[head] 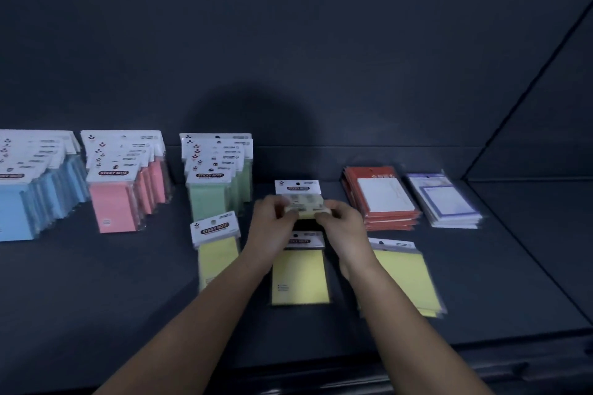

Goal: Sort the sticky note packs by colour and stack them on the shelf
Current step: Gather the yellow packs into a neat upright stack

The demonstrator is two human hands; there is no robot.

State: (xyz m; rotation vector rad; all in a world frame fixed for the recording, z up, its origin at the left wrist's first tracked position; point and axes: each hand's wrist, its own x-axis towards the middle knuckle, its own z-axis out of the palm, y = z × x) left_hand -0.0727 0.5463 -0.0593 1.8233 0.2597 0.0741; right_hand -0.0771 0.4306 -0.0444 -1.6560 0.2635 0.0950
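Yellow pack grasped by both grips, left hand, right hand.
Misalignment is risked (loose yellows lie nearer) if it is dropped crooked beside the green stack.

Head camera, looking forward and down (close) at shelf

A dark, matte shelf fills the lower frame, its front lip along the bottom edge. A plain dark back wall rises behind. At upper right a side panel angles in. Light is dim; a rounded shadow falls mid-wall.
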